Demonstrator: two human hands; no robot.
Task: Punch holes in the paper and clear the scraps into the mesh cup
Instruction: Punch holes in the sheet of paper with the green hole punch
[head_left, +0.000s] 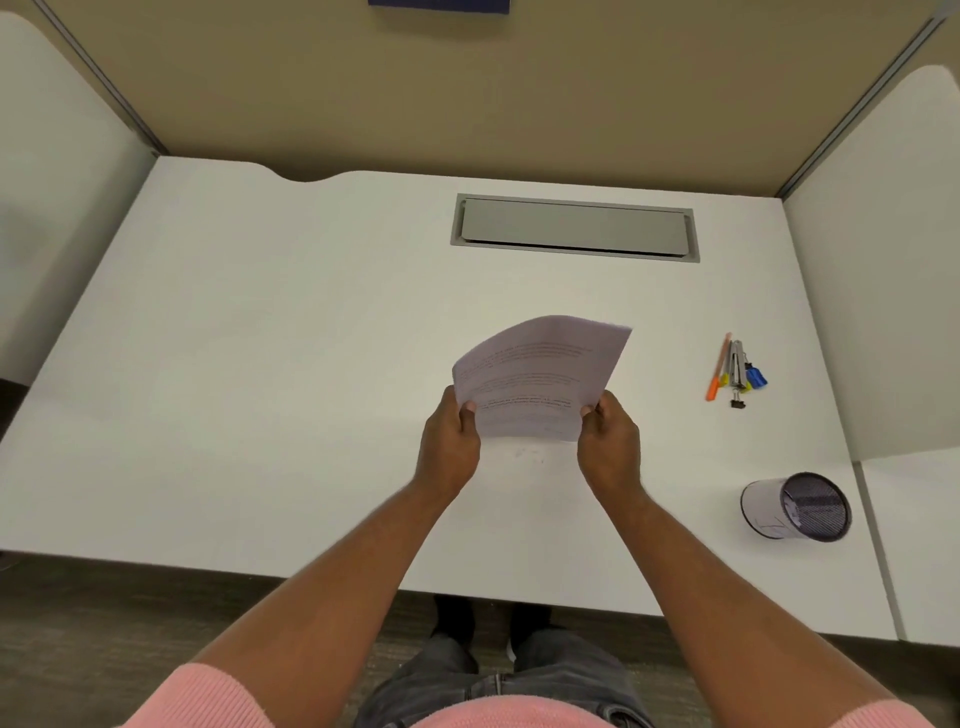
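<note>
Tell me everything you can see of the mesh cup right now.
The mesh cup is a dark, round wire-mesh holder standing on the white desk at the person's near right, close to the seam with the side desk. White paper seems to line or wrap its wall, with a faint pen mark. The view looks into its open mouth. Neither hand touches it; its contents are unclear.

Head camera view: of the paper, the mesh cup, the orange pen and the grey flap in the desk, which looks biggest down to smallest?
1. Grey flap, though it lies farthest away.
2. Paper, held up nearer the camera, so it may look bigger than it is.
3. Mesh cup.
4. Orange pen.
</note>
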